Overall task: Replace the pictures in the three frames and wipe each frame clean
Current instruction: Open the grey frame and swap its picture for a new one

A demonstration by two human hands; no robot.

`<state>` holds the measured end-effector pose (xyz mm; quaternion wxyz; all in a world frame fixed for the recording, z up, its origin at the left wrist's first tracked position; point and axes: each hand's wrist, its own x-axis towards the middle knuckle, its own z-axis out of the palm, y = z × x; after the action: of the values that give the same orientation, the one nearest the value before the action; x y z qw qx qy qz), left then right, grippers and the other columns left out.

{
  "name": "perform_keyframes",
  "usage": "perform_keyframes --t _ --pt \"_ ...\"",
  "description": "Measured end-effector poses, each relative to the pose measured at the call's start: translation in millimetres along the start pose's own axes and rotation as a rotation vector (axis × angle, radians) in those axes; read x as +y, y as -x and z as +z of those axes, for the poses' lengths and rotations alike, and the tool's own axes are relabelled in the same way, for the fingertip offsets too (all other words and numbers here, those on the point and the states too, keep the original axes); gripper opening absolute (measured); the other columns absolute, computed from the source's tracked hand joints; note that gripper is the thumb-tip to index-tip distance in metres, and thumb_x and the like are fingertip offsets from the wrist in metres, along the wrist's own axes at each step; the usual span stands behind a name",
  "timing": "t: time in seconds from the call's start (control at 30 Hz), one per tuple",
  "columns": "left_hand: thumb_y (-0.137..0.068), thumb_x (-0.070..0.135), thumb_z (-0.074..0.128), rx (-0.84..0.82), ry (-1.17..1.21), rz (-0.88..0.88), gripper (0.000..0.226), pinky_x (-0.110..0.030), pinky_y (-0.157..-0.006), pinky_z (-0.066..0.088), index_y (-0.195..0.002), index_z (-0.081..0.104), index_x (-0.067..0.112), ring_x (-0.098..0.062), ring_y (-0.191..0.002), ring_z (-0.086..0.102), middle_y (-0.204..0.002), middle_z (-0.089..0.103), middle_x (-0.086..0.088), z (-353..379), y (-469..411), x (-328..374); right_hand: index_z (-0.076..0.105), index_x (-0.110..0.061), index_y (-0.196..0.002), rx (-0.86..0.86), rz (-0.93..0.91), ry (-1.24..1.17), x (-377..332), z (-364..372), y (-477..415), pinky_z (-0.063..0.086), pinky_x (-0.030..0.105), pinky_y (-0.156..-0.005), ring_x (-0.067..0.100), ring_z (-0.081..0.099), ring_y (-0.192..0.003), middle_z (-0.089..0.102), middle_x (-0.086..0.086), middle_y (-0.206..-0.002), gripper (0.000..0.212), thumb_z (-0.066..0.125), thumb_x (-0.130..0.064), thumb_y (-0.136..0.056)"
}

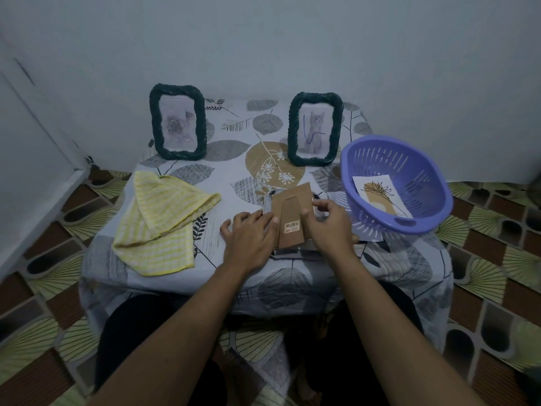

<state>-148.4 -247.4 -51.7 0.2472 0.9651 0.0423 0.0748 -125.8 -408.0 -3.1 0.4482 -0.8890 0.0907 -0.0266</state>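
I work both hands on the face-down frame (292, 218), long axis twelve-to-six: left hand (248, 232) pinning its nine o'clock edge, right hand (328, 221) fingertips gripping the backing at three.

plain pale blue-grey wall (292, 39) straight ahead of my hands, bare, dimly lit. second wall (35, 136) off to left of my hands, meeting floor at low ledge. small table (292, 276) under my hands, draped in white cloth with grey, black and tan leaf print (231, 133), cloth hanging down front and sides. floor (491, 259) either side of my hands: brown brick-like tiles mixed with yellow-green fan pattern. light low, cool, even.
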Motion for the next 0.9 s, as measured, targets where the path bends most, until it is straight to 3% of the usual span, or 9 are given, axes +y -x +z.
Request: perform_keyframes --t 0.13,0.23,0.3,0.43,0.5,0.57,0.67,0.77,0.9 --pt "-0.105 0.051 0.02 0.01 0.023 0.001 0.048 -0.054 -0.111 0.015 -0.133 0.056 0.036 -0.018 -0.135 0.032 -0.142 0.051 0.011 -2 2 2 0.061 -0.03 -0.118 0.006 -0.024 0.013 1 2 -2 0.035 0.043 -0.102 0.02 0.05 -0.121 0.059 -0.006 -0.122 0.028 0.064 -0.036 -0.091" --pt "-0.105 0.052 0.018 -0.003 0.028 -0.006 0.05 -0.054 -0.111 0.014 -0.133 0.056 0.036 -0.018 -0.135 0.031 -0.144 0.05 0.011 -3 1 1 0.06 -0.018 -0.118 -0.054 -0.021 -0.223 -1 -1 -2 0.053 0.026 -0.075 0.014 0.065 -0.092 0.064 -0.007 -0.099 0.025 0.064 -0.022 -0.094" --pt "-0.104 0.053 0.017 -0.015 0.036 -0.013 0.051 -0.054 -0.111 0.014 -0.134 0.055 0.036 -0.017 -0.135 0.031 -0.144 0.05 0.012 -2 0 1 0.06 -0.018 -0.118 -0.044 -0.028 -0.277 -4 -1 1 0.048 0.016 -0.061 0.004 0.061 -0.079 0.062 -0.01 -0.092 0.023 0.063 -0.017 -0.095" --pt "-0.101 0.059 0.015 -0.024 0.061 -0.021 0.056 -0.054 -0.114 0.013 -0.143 0.045 0.038 -0.021 -0.141 0.026 -0.153 0.042 0.008 -5 1 2 0.062 -0.026 -0.115 0.01 -0.077 -0.36 -8 4 7 0.047 0.011 -0.056 0.003 0.063 -0.081 0.064 -0.01 -0.096 0.023 0.064 -0.015 -0.095" --pt "-0.095 0.066 0.013 -0.014 0.172 -0.057 0.066 -0.052 -0.116 0.016 -0.145 0.045 0.037 -0.024 -0.143 0.026 -0.154 0.04 0.005 -6 -1 -2 0.063 -0.029 -0.113 0.031 -0.105 -0.384 -13 7 11 0.054 0.017 -0.065 0.003 0.064 -0.083 0.065 -0.013 -0.096 0.023 0.064 -0.015 -0.095" --pt "-0.091 0.074 0.015 0.019 0.388 -0.097 0.071 -0.052 -0.11 0.033 -0.137 0.054 0.035 -0.025 -0.132 0.044 -0.14 0.055 0.002 -13 -3 -8 0.063 -0.031 -0.111 0.04 -0.103 -0.374 -16 13 13 0.058 0.035 -0.08 0.012 0.066 -0.092 0.066 -0.012 -0.099 0.023 0.066 -0.018 -0.093" --pt "-0.098 0.056 0.048 0.061 0.737 -0.252 0.044 -0.029 -0.08 0.053 -0.119 0.067 0.022 -0.018 -0.102 0.067 -0.108 0.07 0.003 -30 -1 -18 0.065 -0.031 -0.111 -0.004 -0.076 -0.334 -26 27 19 0.057 0.044 -0.086 0.02 0.066 -0.096 0.063 -0.011 -0.105 0.021 0.068 -0.024 -0.092" --pt "-0.086 0.044 0.07 0.078 0.706 -0.318 0.035 -0.023 -0.073 0.05 -0.106 0.07 0.015 -0.019 -0.094 0.069 -0.097 0.072 0.001 -44 0 -42 0.066 -0.02 -0.122 -0.144 -0.036 -0.295 -37 41 29 0.055 0.043 -0.092 0.021 0.065 -0.103 0.064 -0.007 -0.111 0.03 0.066 -0.027 -0.093" --pt "-0.086 0.036 0.073 -0.016 0.462 -0.36 0.037 -0.025 -0.076 0.043 -0.113 0.069 0.012 -0.021 -0.098 0.068 -0.104 0.072 -0.002 -58 -3 -72 0.066 -0.015 -0.111 -0.363 0.034 -0.275 -52 63 46 0.053 0.038 -0.093 0.022 0.065 -0.103 0.07 0.0 -0.106 0.028 0.057 -0.028 -0.088"
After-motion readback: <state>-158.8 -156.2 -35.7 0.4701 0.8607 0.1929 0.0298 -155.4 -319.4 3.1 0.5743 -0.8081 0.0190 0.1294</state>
